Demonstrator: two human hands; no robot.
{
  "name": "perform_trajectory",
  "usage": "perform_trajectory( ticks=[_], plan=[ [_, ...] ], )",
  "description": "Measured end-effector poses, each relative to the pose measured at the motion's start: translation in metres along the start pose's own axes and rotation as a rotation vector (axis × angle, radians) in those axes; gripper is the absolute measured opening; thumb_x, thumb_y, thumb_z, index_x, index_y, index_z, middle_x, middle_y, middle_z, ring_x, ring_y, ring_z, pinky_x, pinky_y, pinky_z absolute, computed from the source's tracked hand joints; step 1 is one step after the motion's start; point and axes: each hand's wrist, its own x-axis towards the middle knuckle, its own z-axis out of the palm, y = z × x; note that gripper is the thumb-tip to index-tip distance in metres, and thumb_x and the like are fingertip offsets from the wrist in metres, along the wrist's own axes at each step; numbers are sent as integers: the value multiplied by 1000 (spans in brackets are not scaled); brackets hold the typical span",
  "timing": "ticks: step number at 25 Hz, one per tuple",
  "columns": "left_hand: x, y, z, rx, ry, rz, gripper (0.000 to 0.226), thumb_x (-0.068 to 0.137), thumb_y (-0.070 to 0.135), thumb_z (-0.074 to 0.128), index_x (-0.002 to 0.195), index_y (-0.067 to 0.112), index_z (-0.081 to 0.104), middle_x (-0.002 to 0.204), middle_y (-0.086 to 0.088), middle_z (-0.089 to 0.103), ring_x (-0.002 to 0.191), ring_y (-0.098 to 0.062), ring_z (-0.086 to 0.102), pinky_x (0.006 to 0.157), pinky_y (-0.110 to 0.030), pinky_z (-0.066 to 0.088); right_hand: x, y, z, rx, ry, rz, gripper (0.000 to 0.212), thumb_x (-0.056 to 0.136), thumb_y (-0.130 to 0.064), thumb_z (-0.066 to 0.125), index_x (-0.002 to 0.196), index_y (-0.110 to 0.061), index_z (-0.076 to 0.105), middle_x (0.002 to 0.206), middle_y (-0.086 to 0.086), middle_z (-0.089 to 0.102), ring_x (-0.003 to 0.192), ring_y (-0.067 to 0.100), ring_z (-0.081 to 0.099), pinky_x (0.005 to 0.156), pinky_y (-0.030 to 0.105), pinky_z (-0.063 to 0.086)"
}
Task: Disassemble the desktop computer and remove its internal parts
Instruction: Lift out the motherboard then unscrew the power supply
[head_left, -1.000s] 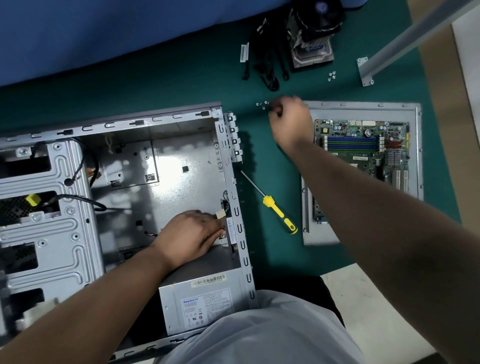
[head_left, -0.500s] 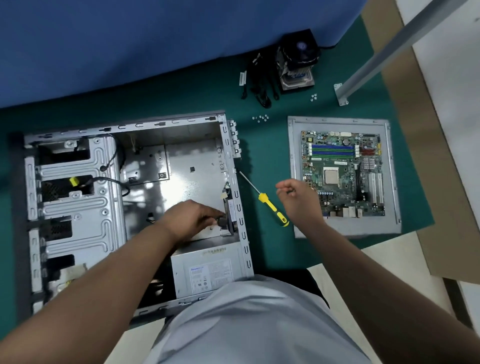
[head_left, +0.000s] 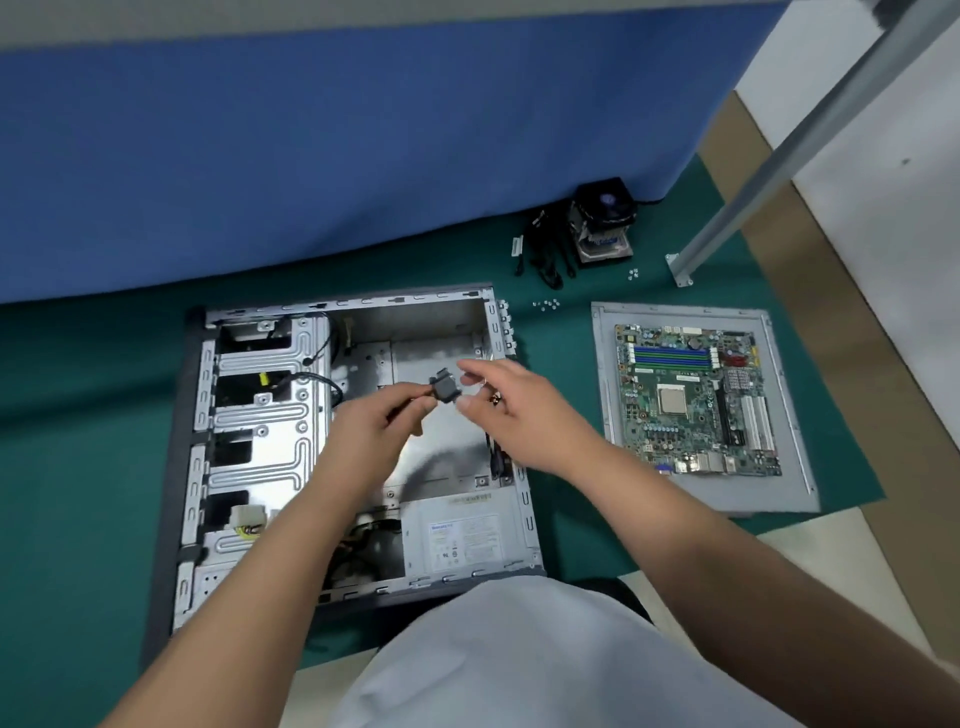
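The computer case lies open on its side on the green mat, with the power supply seated in its near right corner. Both forearms extend from the near edge and converge above the case interior.

The left hand is raised over the centre of the case, fingers curled, pinching the cable of a small dark connector that stands clear of the case floor. The right hand is just right of the connector, palm down, fingers partly spread and relaxed; thumb and forefinger flank the connector. Contact with it cannot be determined.

The motherboard rests on a grey panel to the right of the case, well apart from both hands. At the far side of the mat sit a cooler fan, a bundle of black cables and loose screws.
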Motion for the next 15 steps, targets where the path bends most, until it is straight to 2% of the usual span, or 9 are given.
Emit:
perform_trajectory(
  ticks=[2,4,7,10,12,15],
  plan=[
    [-4,15,4,-54,28,11,12,98,41,65,106,42,74,74,14,70,63,-2,60,57,-13,42,7,-15,8,24,27,17,29,98,-50,57,122,-35,64,102,-14,69,86,1,63,78,25,53],
    [-4,25,7,-49,52,-18,12,98,47,64,107,44,71,75,16,70,59,-1,58,52,-13,40,8,-23,7,91,142,30,15,95,-44,63,106,-34,67,82,-13,68,72,0,62,66,20,50],
    [-3,28,9,63,-30,-74,11,101,46,59,105,38,65,75,20,70,61,2,59,51,-13,36,8,-22,-2,134,242,74,4,94,-34,65,96,-32,67,76,-11,68,67,3,62,63,19,51],
    [-1,32,11,185,-94,-71,28,105,46,49,91,29,66,67,8,66,64,-7,60,56,-24,39,4,-18,-8,163,261,118,9,96,-36,62,91,-29,64,76,-10,69,64,-1,59,56,13,46],
    [-1,37,14,246,-109,-74,38,106,46,45,83,24,66,63,10,60,63,-11,56,56,-28,36,3,-18,-9,167,197,135,16,98,-43,59,88,-30,60,74,-10,70,59,-2,58,53,12,43],
    [-4,43,18,208,-140,-26,37,106,42,48,80,23,64,53,19,54,52,-4,46,54,-29,32,8,-13,-13,130,160,163,24,99,-44,56,82,-28,55,62,-11,64,51,1,52,52,20,42]
  ],
)
